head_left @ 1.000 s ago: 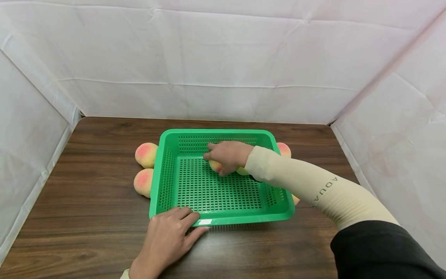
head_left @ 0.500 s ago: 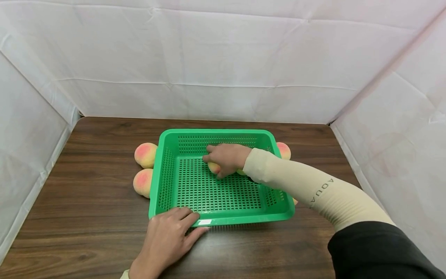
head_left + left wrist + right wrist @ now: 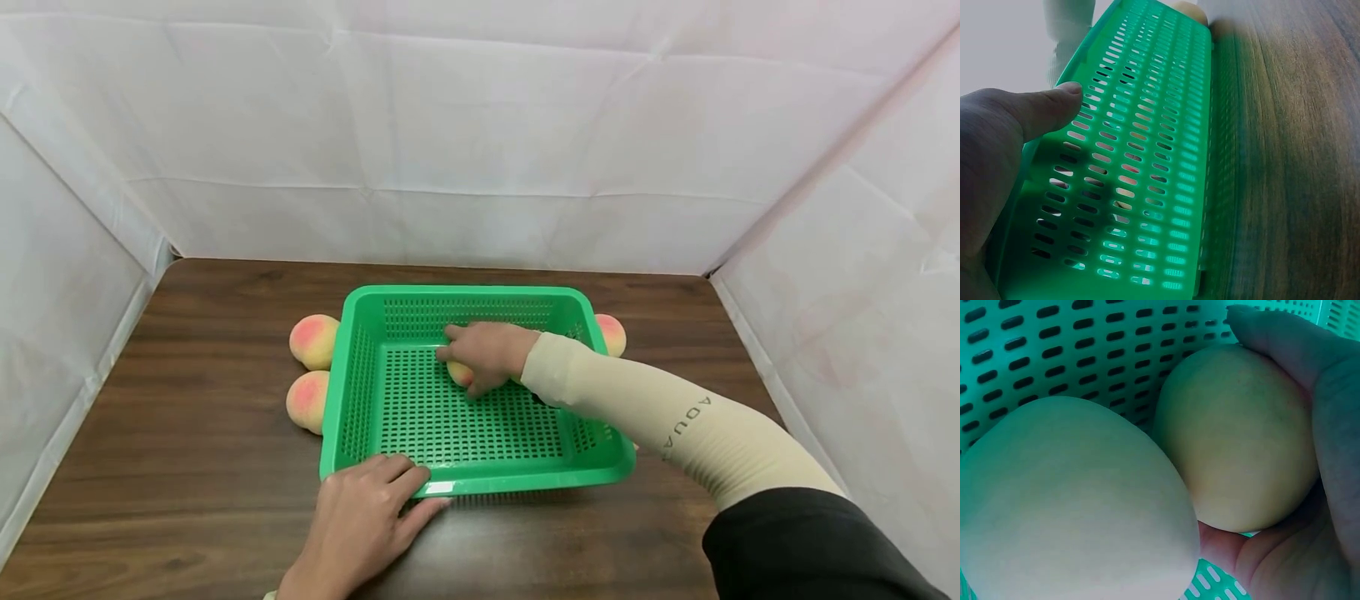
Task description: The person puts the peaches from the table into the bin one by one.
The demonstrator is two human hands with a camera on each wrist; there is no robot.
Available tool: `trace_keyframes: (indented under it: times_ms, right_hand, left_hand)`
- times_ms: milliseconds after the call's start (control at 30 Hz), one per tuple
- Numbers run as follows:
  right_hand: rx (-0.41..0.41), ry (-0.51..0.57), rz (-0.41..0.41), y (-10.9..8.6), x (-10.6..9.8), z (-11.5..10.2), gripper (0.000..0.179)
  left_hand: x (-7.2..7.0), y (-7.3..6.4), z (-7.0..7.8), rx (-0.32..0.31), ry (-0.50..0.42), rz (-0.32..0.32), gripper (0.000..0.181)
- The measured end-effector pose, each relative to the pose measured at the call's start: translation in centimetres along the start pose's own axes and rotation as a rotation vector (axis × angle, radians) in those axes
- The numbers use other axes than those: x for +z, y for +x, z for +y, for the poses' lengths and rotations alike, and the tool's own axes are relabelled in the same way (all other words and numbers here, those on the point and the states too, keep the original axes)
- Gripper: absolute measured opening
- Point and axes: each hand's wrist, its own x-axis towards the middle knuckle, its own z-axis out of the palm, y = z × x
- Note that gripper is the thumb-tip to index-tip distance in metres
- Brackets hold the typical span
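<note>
A green perforated plastic basket [image 3: 525, 482] stands on the wooden table. My left hand [image 3: 367, 517] holds its near rim, fingers over the edge; the left wrist view shows the thumb [image 3: 1047, 112] against the outer wall. Inside the basket, toward the back, my right hand [image 3: 487, 354] grips a yellow-pink peach [image 3: 458, 374] from above, partly covering it. In the right wrist view the fingers wrap the gripped peach [image 3: 1235, 437], and a second peach [image 3: 1072, 500] lies right beside it. My right wrist mostly hides that second one in the head view.
Two peaches, one farther back [image 3: 314, 342] and one nearer [image 3: 307, 402], lie along the basket's left side. Another peach [image 3: 611, 334] sits by its back right corner. White cloth walls [image 3: 480, 150] enclose the table [image 3: 187, 467] at the back and sides.
The head view has tilted slightly, so everything sits a little lower. My right hand, still on the peach, has shifted very slightly left. The left hand keeps its place on the rim.
</note>
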Motion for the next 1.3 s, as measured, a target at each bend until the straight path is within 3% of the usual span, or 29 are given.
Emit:
trace_keyframes:
  times_ms: [433, 967, 1167, 1300]
  right_hand:
    - [0.023, -0.033, 0.030, -0.6, 0.2, -0.3, 0.077]
    - [-0.013, 0.040, 0.078, -2.2, -1.2, 0.5, 0.081]
    - [0.001, 0.055, 0.059, -3.3, -2.0, 0.4, 0.083]
    - [-0.011, 0.041, 0.090, -4.2, -2.6, 0.5, 0.083]
  left_hand:
    - [0.0, -0.1, 0.2, 0.000, -0.004, -0.003, 0.029]
    - [0.0, -0.1, 0.2, -0.006, -0.002, 0.008, 0.029]
    - [0.0, -0.1, 0.2, -0.004, -0.001, 0.007, 0.029]
    - [0.0, 0.0, 0.2, -0.001, 0.003, 0.007, 0.029]
